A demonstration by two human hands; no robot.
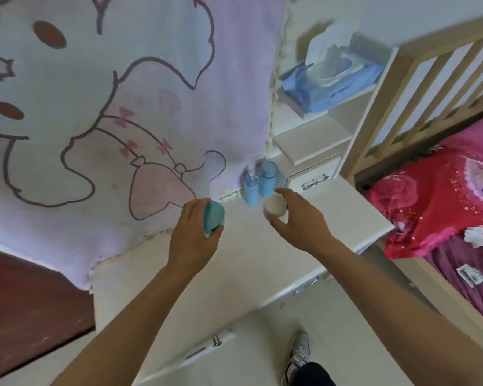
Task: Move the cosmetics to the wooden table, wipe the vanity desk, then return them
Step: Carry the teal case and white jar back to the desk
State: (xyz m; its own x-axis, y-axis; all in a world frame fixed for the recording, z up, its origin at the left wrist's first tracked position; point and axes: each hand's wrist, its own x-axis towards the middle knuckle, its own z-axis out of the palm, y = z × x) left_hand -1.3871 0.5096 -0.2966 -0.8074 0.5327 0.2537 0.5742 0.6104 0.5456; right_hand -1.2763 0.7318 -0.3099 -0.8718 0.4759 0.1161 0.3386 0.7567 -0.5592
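Note:
My left hand (191, 235) grips a teal round jar (214, 216) just above the white vanity desk (234, 274), near the cartoon cloth. My right hand (296, 217) curls its fingers and thumb around a cream round jar (274, 206) that sits on or just over the desk. Behind the cream jar stand a light blue pump bottle (250, 189) and a light blue capped bottle (268, 176) at the back of the desk.
A pink cartoon cloth (109, 107) hangs over the mirror area and drapes onto the desk's left part. Shelves at the right hold a blue wipes pack (332, 82) and small drawers (314, 176). A bed with red bedding (441, 196) lies to the right.

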